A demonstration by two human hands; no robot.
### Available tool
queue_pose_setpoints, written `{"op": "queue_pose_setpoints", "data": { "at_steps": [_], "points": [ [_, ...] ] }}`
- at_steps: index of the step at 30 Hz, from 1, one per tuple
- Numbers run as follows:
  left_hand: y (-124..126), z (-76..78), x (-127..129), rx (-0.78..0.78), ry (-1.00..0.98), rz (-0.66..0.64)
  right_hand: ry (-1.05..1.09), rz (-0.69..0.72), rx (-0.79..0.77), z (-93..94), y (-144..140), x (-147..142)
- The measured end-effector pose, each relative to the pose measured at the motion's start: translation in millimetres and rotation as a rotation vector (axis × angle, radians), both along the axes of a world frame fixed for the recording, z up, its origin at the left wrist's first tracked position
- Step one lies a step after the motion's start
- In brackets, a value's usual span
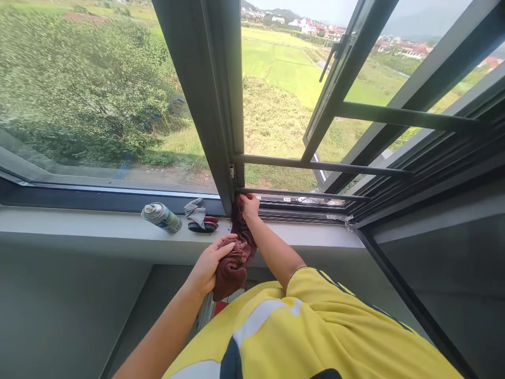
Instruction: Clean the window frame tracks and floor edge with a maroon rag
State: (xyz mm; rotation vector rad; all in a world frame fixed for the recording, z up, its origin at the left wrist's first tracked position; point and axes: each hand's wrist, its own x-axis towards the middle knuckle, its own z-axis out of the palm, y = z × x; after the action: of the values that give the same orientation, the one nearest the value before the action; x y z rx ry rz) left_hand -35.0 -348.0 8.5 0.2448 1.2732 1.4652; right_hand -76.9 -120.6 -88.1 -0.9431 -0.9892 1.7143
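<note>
A dark reddish-brown cloth hangs bunched over the front of the white windowsill. My left hand is closed on its lower, thicker part. Up at the corner of the dark window frame, my right hand pinches the cloth's upper end against the bottom of the frame, just below the lowest bar. To the left on the sill are a round dark brush with a reddish top and a crumpled grey-white rag lying against it.
A spray can stands on the sill further left. Horizontal bars cross the opening on the right. Beyond them a window sash with a handle stands swung outward. Some clear plastic wrap clings to the right end of the track.
</note>
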Motion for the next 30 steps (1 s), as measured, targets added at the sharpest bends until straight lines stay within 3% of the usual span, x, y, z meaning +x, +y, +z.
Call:
{"op": "queue_pose_setpoints", "data": {
  "at_steps": [4, 11, 13, 16, 20, 24, 28, 30],
  "points": [
    [-3, -4.0, -7, -0.002, 0.011, 0.035, -0.580, 0.029, 0.318, -10.1, 6, 2],
    [-3, -4.6, -5, 0.004, 0.014, 0.041, -1.062, 0.182, 0.791, -28.6, 12, 15],
    [-3, -2.7, -1, 0.009, 0.016, 0.045, -1.199, 0.191, 0.828, -28.5, 9, 10],
    [-5, 2.7, 4, 0.028, 0.040, 0.042, -1.342, 0.118, 0.759, -23.7, 5, 3],
    [-21, 9.2, 6, 0.060, 0.041, 0.067, -1.356, 0.129, 0.777, -21.3, -2, 22],
    [-38, 8.0, 2, 0.061, 0.028, 0.111, -1.117, 0.168, 0.799, -19.7, -11, 58],
    [-41, 7.2, 1, 0.072, 0.033, 0.110, -0.882, 0.046, 0.667, 12.7, -21, 62],
    [-39, 8.5, 1, 0.086, 0.031, 0.101, -0.811, -0.018, 0.693, 37.1, -24, 51]
  ]
}}
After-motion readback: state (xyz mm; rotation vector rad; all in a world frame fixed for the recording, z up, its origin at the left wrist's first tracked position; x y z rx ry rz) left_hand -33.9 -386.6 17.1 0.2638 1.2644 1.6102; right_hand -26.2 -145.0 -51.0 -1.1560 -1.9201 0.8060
